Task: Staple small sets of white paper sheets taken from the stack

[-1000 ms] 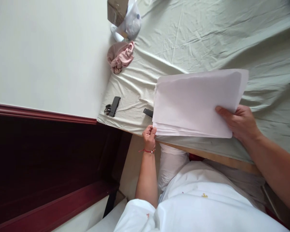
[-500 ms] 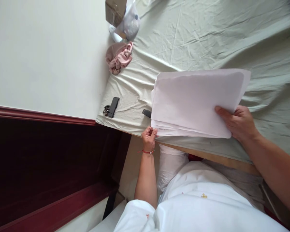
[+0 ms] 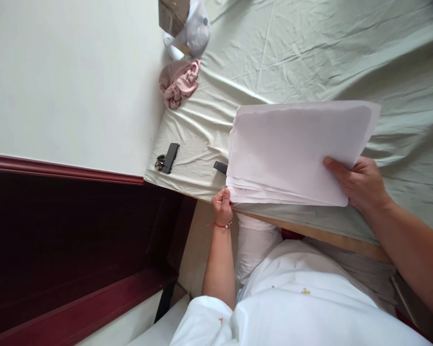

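Holding paper stack (image 3: pixel 292 149) | left hand (image 3: pixel 222 205) corner | right hand (image 3: pixel 361 185) edge

I find the lighting soft, even daylight, source not visible. The wall (image 3: pixel 68 77) at upper left reads bright, without glare. The wooden panel (image 3: pixel 65 230) at lower left is dim, nearly black. The bedsheet (image 3: pixel 310 53) smears toward the upper right corner. The paper stack (image 3: pixel 292 149) stays reasonably sharp.

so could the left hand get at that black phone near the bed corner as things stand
Probably yes, once it lets go: the left hand pinches the paper stack by its corner, and only bare sheet lies between it and the black phone.
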### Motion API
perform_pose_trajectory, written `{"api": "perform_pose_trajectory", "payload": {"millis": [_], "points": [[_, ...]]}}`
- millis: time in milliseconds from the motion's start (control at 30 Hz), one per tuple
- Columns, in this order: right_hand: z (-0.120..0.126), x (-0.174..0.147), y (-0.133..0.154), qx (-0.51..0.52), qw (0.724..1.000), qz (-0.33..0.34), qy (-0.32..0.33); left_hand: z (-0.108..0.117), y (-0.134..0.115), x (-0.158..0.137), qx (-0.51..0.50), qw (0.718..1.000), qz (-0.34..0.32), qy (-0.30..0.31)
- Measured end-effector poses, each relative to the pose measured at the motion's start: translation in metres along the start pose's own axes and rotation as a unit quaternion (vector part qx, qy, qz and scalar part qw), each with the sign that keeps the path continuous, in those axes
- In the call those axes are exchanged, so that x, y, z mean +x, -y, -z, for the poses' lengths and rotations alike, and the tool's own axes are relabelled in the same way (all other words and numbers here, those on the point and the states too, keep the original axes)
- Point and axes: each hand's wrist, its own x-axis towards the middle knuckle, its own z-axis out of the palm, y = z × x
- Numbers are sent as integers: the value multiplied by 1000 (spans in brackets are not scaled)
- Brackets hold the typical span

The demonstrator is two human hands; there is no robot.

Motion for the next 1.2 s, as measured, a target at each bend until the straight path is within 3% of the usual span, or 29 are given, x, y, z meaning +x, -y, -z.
{"api": "perform_pose_trajectory", "payload": {"millis": [333, 533, 767, 1200], "points": [[0, 0, 2, -1, 1000, -2, 0, 7, -3, 0, 66, 996, 0, 64], [1, 1, 0, -3, 1000, -1, 10, 1, -3, 0, -17, 999, 0, 39], [1, 1, 1, -12, 1000, -4, 8, 1, 0, 2, 59, 997, -34, 30], [-1, 0, 4, -9, 1000, -10, 5, -5, -12, 1, -56, 998, 16, 29]]}}
